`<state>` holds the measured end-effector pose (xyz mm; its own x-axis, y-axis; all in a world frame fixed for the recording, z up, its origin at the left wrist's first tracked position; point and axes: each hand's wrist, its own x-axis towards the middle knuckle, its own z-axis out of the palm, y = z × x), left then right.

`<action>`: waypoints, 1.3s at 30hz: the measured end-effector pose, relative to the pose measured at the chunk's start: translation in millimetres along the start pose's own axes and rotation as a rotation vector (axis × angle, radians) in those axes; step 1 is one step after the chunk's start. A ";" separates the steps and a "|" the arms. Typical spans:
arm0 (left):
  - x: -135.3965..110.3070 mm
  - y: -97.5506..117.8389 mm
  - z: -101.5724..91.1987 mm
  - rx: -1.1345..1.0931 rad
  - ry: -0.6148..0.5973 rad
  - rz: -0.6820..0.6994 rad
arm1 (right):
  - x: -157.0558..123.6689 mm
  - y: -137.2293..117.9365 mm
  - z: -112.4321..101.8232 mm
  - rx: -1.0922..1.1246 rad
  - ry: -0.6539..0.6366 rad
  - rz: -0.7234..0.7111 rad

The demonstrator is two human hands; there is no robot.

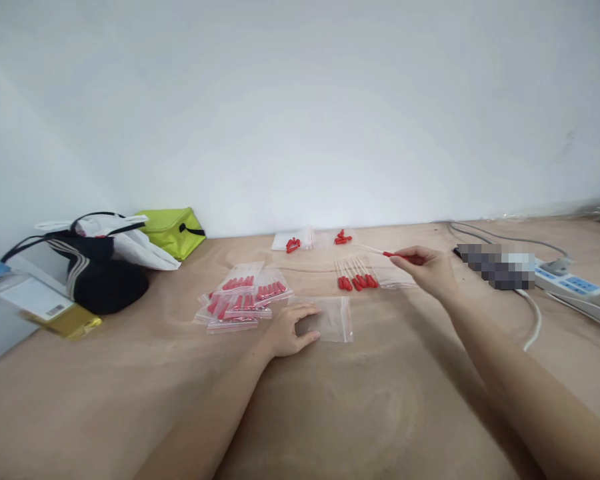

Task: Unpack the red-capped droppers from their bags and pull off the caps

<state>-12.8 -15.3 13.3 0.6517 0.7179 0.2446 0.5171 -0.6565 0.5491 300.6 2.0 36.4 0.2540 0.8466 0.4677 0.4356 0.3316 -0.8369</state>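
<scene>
My left hand (287, 331) rests at the left edge of a clear zip bag (336, 320) lying flat on the table, its thumb and fingers apart. My right hand (427, 267) is raised a little over the table, pinching what looks like a dropper (387, 253) by its red end. The thin pale tube points left. Beneath it, several more red-ended droppers (357, 280) lie in a row, red ends toward me. Beside them is a stack of clear zip bags (395, 277). Left of my left hand, filled zip bags (240, 300) with red-ended droppers are piled up.
Loose red pieces (293, 245) lie at the back on white and clear bags. On the left are a yellow-green bag (173, 230), a black cap (107, 287) and a box (45, 303). A power strip (570, 277), cables and a blurred dark object (497, 267) lie right.
</scene>
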 end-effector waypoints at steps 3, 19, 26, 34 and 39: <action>-0.4 -0.7 0.0 0.005 -0.012 0.008 | -9.9 10.4 35.1 -0.165 0.054 -0.126; 0.5 -2.7 2.5 -0.006 -0.006 0.027 | -25.0 39.2 81.1 -0.490 0.012 -0.357; 0.6 -1.7 2.0 -0.011 -0.008 0.030 | -26.8 33.6 80.4 -0.574 0.000 -0.375; -0.9 -2.5 0.6 -0.002 -0.042 0.061 | -53.7 2.1 75.6 -0.597 -0.146 -0.451; -1.1 -2.9 0.5 0.013 -0.114 0.103 | -66.9 -11.8 79.0 -0.581 -0.283 -0.338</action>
<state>-14.7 -14.3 11.0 0.7603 0.6159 0.2065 0.4506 -0.7291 0.5152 210.3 -25.7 -7.5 -0.1743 0.8384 0.5164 0.8588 0.3860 -0.3368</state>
